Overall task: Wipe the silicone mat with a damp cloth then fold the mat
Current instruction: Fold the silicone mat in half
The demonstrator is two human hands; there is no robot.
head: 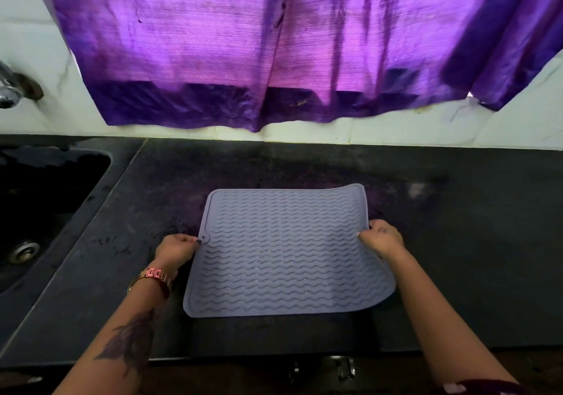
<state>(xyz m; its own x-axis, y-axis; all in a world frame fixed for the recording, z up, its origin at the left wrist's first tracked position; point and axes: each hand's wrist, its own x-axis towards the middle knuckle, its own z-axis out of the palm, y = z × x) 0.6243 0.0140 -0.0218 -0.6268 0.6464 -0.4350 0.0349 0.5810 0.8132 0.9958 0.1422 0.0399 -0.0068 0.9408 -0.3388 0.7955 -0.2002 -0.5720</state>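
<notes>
Both grips are closed on the mat [286, 251]: my left hand [175, 249] pinches its left edge beside a small tab, my right hand [382, 237] curls round its right edge. Mat lies unfolded, ribbed face up, on the dark tabletop [457, 242], its far right corner curled upward. Sink [45, 199] sits at left; purple curtain [274, 44] hangs behind. Watch [154, 275] on left wrist.

A: Tap [9, 89] cut off at left edge, blurred. Sink [61, 163] too, only part in view.
B: Fingertips [370, 227] of right hand [382, 237] tucked behind mat [283, 251] edge. Curtain [274, 44] top cropped.
</notes>
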